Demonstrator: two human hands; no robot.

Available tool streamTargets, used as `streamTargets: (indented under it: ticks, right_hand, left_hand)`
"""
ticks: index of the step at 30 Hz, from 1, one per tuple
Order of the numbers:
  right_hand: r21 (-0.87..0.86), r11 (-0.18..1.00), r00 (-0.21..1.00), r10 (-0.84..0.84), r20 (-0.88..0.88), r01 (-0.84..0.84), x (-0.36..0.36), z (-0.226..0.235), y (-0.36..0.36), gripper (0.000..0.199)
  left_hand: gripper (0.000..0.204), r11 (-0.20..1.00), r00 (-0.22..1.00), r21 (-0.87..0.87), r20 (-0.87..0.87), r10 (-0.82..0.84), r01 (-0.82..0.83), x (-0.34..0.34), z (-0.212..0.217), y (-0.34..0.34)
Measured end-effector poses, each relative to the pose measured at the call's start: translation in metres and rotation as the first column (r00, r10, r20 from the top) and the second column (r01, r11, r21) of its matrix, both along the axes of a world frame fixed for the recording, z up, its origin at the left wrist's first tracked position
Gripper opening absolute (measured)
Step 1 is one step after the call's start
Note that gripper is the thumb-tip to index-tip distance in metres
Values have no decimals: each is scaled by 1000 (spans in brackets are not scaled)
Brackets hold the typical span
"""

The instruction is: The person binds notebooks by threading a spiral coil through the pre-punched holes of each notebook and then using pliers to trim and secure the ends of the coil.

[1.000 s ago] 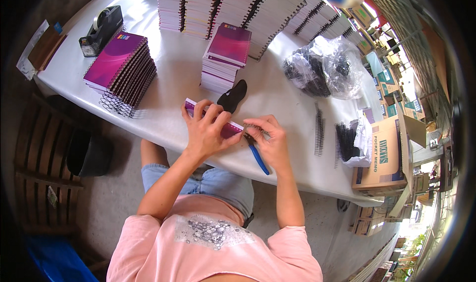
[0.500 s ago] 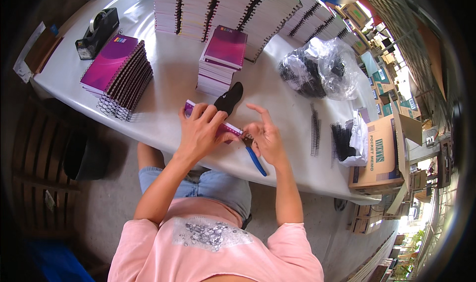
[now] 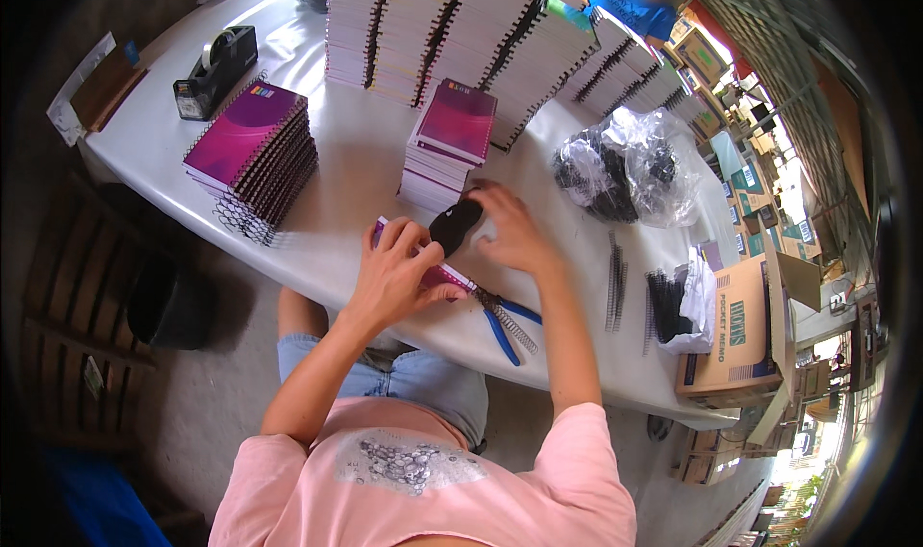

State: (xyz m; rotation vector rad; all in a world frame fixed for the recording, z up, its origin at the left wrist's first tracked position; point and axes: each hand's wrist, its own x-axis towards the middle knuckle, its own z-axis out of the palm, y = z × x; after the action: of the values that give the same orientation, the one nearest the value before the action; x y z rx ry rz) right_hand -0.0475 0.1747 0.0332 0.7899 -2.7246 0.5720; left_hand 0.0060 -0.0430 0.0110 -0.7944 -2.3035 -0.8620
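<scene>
My left hand [image 3: 396,268] is closed around a small purple-covered notebook [image 3: 444,277], its edge turned up toward me. A dark wire spiral [image 3: 517,333] trails from the notebook's right end across the blue-handled pliers [image 3: 502,334], which lie with handles spread at the table's front. My right hand [image 3: 516,228] curves over the far end of a flat, elongated black object [image 3: 456,228] whose kind I cannot make out. Its thumb and fingers are apart, with the fingertips at or against that object.
Spiral-bound purple notebooks [image 3: 252,153] and a tape dispenser [image 3: 217,71] stand at left. Behind my hands is a purple notebook stack [image 3: 452,129]; tall book rows [image 3: 404,42] rise beyond. Rightward are bagged black coils [image 3: 625,167], loose spirals [image 3: 616,283] and a carton [image 3: 735,331]. Another person [image 3: 630,4] is far back.
My right hand has left the notebook's end and moved away from me to the black object. The pliers' handles now show spread, with the spiral across them. The view has shifted slightly.
</scene>
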Motion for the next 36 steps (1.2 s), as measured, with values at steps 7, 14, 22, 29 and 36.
streamTargets:
  ticks: [7,14,22,29,36]
  right_hand:
    - [115,992,984,75,-160,-56,4,-32,23,46]
    - [-785,620,820,448,357,3,72,5,-6,25]
    - [-420,906,910,130,393,52,66,12,1,31]
    - [-588,808,941,223,254,-33,55,16,-9,31]
    - [-427,900,958,34,285,94,52,12,-15,37]
  left_hand:
    - [48,1000,999,0,32,-30,30,0,4,5]
    - [50,1000,998,16,62,-13,12,0,0,-1]
    - [51,998,994,33,95,-51,48,-3,-2,-4]
    - [56,969,989,234,100,-106,80,-16,2,-6]
    - [65,910,960,404,207,-189,92,-28,-14,-4]
